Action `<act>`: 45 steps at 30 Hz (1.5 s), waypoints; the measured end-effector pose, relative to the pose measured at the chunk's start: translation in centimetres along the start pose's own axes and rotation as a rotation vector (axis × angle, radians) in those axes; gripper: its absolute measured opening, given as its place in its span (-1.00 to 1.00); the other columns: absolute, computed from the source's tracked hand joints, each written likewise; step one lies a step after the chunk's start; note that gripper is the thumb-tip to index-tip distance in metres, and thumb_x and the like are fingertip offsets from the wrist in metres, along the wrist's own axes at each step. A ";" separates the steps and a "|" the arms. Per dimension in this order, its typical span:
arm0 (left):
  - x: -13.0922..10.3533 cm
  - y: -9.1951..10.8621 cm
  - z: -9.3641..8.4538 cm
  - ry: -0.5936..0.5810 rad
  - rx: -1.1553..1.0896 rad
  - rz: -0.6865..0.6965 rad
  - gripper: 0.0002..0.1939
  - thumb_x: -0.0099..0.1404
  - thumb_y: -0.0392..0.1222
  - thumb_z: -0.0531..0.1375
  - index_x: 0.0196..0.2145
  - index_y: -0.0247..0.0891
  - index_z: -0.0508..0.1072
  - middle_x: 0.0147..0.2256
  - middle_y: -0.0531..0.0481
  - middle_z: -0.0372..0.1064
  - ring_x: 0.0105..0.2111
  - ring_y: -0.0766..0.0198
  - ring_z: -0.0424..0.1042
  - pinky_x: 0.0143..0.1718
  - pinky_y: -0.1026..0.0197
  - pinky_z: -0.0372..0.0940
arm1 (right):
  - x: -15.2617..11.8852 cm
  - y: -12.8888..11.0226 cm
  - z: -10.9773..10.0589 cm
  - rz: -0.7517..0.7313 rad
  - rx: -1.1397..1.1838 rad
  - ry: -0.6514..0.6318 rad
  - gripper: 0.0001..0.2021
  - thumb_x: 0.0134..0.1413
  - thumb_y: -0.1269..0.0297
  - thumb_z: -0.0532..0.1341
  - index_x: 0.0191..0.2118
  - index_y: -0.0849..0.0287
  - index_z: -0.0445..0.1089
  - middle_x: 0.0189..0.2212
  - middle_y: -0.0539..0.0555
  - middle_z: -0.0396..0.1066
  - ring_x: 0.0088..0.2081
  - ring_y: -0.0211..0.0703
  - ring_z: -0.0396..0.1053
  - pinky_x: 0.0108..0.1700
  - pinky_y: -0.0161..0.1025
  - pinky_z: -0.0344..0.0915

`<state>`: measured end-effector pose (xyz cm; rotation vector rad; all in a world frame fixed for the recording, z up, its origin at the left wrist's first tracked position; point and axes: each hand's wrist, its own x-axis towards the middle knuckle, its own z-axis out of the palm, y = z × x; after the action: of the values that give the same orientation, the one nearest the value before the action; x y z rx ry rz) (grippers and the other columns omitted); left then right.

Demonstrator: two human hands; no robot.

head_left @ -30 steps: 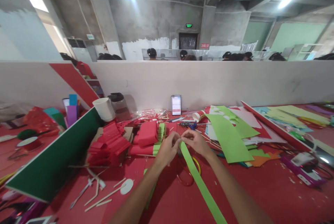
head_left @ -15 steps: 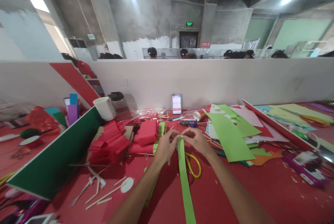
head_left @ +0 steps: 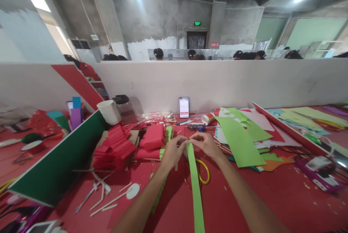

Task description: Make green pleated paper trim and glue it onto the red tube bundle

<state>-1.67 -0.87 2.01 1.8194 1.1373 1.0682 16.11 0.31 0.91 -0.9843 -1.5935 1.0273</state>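
Light-green paper strip is held at its far end by both hands, over the red tabletop. Left hand: thumb and fingers pinched on the strip's tip. Right hand: likewise pinched on the same tip, fingertips almost meeting the left's. Exact fold at the tip hidden by the fingers.

Change vs. 1.0 s ago: the strip's trailing length then slants toward lower right; it now runs nearly straight toward the near edge. More of the yellow loop handle shows to the right of the strip as a result. Hands keep about the same position and the same pinch.

Unchanged: red paper bundle beyond and left of the left hand; large green sheet right of the right hand; phone upright against the partition.
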 end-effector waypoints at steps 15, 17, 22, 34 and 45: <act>-0.3 -0.2 0.1 -0.094 -0.045 -0.151 -0.61 0.27 0.06 0.10 -0.14 -0.29 0.48 -0.31 -0.06 0.52 -0.76 0.37 0.32 -0.88 0.36 0.02 | 0.0 0.0 0.0 -0.005 -0.045 -0.001 -0.86 -0.01 0.24 0.26 -0.37 0.21 0.47 -0.45 0.04 0.50 -0.42 -0.18 0.43 -0.34 -0.28 0.36; -0.3 -0.5 0.1 -0.109 -0.058 -0.160 -0.59 0.29 0.07 0.07 -0.12 -0.28 0.47 -0.32 -0.05 0.51 -0.81 0.39 0.29 -0.90 0.35 0.00 | 0.0 -0.1 -0.1 -0.018 -0.050 -0.009 -0.87 -0.01 0.25 0.26 -0.37 0.21 0.47 -0.44 0.05 0.50 -0.40 -0.18 0.43 -0.33 -0.29 0.36; -0.3 -0.6 0.0 -0.105 -0.061 -0.156 -0.60 0.30 0.05 0.08 -0.13 -0.30 0.49 -0.40 -0.02 0.49 -0.80 0.37 0.31 -0.89 0.35 0.02 | 0.0 -0.1 -0.2 -0.038 -0.071 -0.018 -0.85 -0.03 0.26 0.29 -0.32 0.21 0.47 -0.40 0.06 0.52 -0.35 -0.15 0.45 -0.28 -0.28 0.35; -0.3 -0.6 0.0 -0.129 -0.086 -0.156 -0.63 0.30 0.04 0.07 -0.22 -0.30 0.50 -0.43 -0.01 0.49 -0.83 0.39 0.27 -0.87 0.34 0.00 | 0.0 0.1 -0.3 0.067 0.039 -0.024 -0.85 -0.02 0.22 0.27 -0.36 0.19 0.46 -0.47 0.02 0.48 -0.43 -0.18 0.43 -0.32 -0.24 0.40; -0.3 -0.3 0.0 -0.118 -0.131 -0.202 -0.65 0.24 0.07 0.14 -0.32 -0.31 0.47 -0.43 0.00 0.49 -0.85 0.41 0.23 -0.88 0.34 -0.05 | -0.1 -0.2 -0.5 0.003 -0.056 -0.057 -0.83 -0.02 0.23 0.29 -0.29 0.20 0.47 -0.40 0.05 0.51 -0.36 -0.17 0.44 -0.28 -0.26 0.35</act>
<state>-1.83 -1.02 1.62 1.6069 1.1263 0.8852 16.56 0.24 1.16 -1.0027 -1.6764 1.0256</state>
